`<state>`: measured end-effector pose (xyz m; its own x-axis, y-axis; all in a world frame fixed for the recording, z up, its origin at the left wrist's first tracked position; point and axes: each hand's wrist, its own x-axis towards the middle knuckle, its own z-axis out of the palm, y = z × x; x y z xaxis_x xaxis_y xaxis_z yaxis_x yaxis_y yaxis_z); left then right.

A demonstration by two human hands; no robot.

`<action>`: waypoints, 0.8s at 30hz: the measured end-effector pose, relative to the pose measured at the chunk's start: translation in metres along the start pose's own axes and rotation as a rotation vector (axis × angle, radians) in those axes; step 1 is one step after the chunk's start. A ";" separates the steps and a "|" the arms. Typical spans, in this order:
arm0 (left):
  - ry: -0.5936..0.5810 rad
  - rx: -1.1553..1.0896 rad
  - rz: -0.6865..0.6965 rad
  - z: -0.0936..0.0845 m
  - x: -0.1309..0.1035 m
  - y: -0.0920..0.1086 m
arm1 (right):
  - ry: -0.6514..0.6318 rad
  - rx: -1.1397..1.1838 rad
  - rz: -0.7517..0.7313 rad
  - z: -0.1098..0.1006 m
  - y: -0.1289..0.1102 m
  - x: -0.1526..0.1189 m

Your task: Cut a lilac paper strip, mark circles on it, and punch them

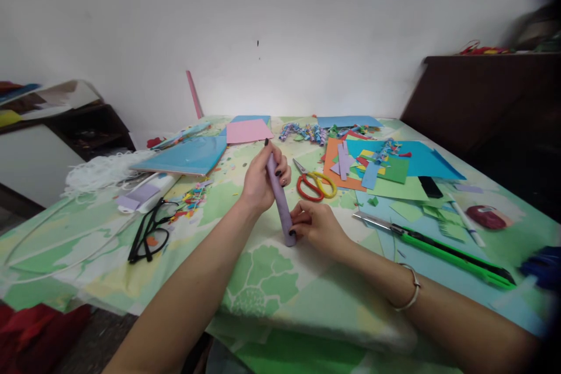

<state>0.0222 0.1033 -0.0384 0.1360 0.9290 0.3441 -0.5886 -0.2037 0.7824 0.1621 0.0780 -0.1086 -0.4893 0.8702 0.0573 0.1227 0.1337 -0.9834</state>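
Note:
A purple paper tube (281, 204) stands tilted over the green and white tablecloth, its lower end near the table's front edge. My left hand (265, 178) is wrapped round its upper part, thumb near the top. Lower down, my right hand (318, 225) pinches the tube's bottom end from the right, fingers bent together. Just beyond my right hand lie scissors (316, 184) with one red and one yellow handle. A green box cutter (451, 254) with its blade out rests to the right of my right hand.
Black glasses (151, 231), a blue folder (186, 155) and white cord (103, 172) lie left. Pink paper (249, 131) is at the back. Orange paper (332, 158), coloured scraps, a black object (430, 187) and a white pen (467, 222) are on the right.

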 end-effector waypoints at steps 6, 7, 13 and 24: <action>-0.109 0.037 -0.081 -0.001 -0.004 -0.003 | -0.019 0.160 0.072 -0.008 -0.007 0.001; -0.106 0.069 -0.101 -0.002 -0.004 -0.005 | -0.012 0.173 0.076 -0.011 -0.009 0.001; -0.022 0.269 -0.174 -0.016 0.000 -0.012 | 0.029 0.154 0.058 -0.022 -0.008 0.000; 0.194 0.478 -0.213 -0.014 -0.005 -0.025 | 0.059 0.314 0.143 -0.032 -0.020 -0.002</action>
<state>0.0252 0.1075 -0.0667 0.0365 0.9956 0.0863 -0.1315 -0.0808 0.9880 0.1881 0.0888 -0.0837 -0.4345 0.8968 -0.0838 -0.0895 -0.1355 -0.9867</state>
